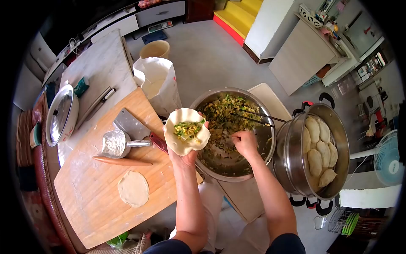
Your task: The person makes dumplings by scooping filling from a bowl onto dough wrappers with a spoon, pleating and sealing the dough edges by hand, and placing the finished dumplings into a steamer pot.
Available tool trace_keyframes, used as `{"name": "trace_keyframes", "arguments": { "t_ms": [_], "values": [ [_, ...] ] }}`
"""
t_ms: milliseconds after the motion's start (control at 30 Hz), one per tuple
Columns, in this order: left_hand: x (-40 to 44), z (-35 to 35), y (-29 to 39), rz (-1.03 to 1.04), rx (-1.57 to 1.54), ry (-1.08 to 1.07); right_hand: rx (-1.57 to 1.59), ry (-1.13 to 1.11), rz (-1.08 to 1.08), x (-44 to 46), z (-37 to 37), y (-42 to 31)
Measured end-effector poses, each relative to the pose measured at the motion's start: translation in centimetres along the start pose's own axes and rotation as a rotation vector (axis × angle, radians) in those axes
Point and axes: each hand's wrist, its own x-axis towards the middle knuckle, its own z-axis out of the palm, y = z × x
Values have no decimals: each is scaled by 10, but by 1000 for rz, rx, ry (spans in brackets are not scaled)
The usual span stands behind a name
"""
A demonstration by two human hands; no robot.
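My left hand (186, 157) is cupped under a round dough wrapper (172, 134) with ruffled edges. A heap of chopped green and yellow filling (188, 130) lies in the wrapper's middle. Over the large steel bowl (267, 146), my right hand (245, 143) has its fingers pinched together; whether anything is between them is hidden. More filling (224, 111) covers the far part of the bowl. Dark chopsticks (256, 117) rest in it, leaning toward the right rim. On the wooden board (93, 216) to the left lies a flat dough round (133, 189).
The board also carries a rolling pin (122, 161), a cleaver (132, 125) and a metal scoop of flour (114, 144). Beyond it stands a white sack (165, 93). At right, a steamer pot (292, 163) holds several shaped dumplings (315, 163). A fan (387, 157) stands farther right.
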Motion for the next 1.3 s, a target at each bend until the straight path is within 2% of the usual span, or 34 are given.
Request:
{"name": "trace_keyframes", "arguments": {
  "t_ms": [67,200,300,400,500,633,933,1100,1300],
  "values": [
    [-2,2,1,47,35,45,-53,59,3,-7,-10,-8],
    [-1,-4,6,-6,-31,-65,-405,277,-507,-10,-26,-14],
    [-2,1,2,21,0,15,-474,289,-579,-12,-45,-27],
    [-2,0,3,24,-22,35,-441,193,-330,-22,-64,-32],
    [-1,0,5,37,-9,57,-591,-45,-105,-23,-78,-20],
    [-2,2,4,30,-32,47,-439,-165,15,-18,-64,-11],
    [-1,1,5,66,5,61,-163,-60,55,1,4,-16],
    [0,-8,9,32,-31,-13,-34,10,45,-4,16,-5],
    [0,-4,7,57,3,75,152,54,-9,-7,21,4]
  ]
}}
